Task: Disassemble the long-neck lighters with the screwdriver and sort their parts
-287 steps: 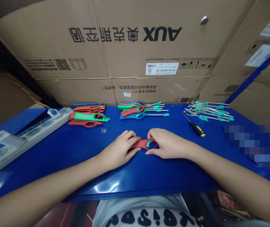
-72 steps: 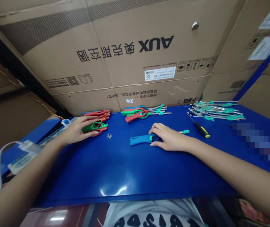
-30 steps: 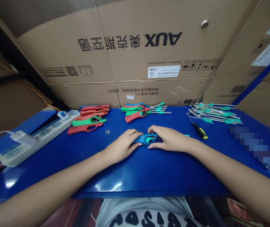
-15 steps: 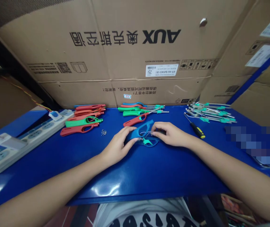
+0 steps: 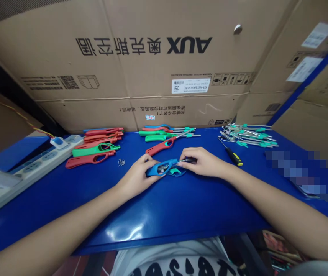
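A tall cardboard panel [image 5: 141,69] with upside-down black lettering stands behind a glossy blue desk [image 5: 129,214]. In the middle of this desk is a blue lighter casing [image 5: 160,168], its body tilted upward to the right and showing metal parts inside. The left hand [image 5: 136,174] grips its left end between thumb and fingers. At its 3 o'clock, the right hand [image 5: 202,163] pinches a thin metal piece [image 5: 181,161] near the casing's tip; a dark piece along those fingers is too hidden to name. Between both hands, a small green part [image 5: 174,171] sits within a blue loop under the casing. Taking the casing as the clock's centre, a red lighter [image 5: 158,147] lies near 12 o'clock, angled, with more lighters [image 5: 158,133] beyond it. Small screws [image 5: 121,162] lie at 9 o'clock, just beside the left hand; red, green and blue shells [image 5: 95,149] are stacked toward 10, and a white power strip [image 5: 28,168] is farther out at 9. Metal tubes with green ends [image 5: 246,136] are heaped toward 2 o'clock, and a black-and-yellow screwdriver [image 5: 234,156] rests near 3.
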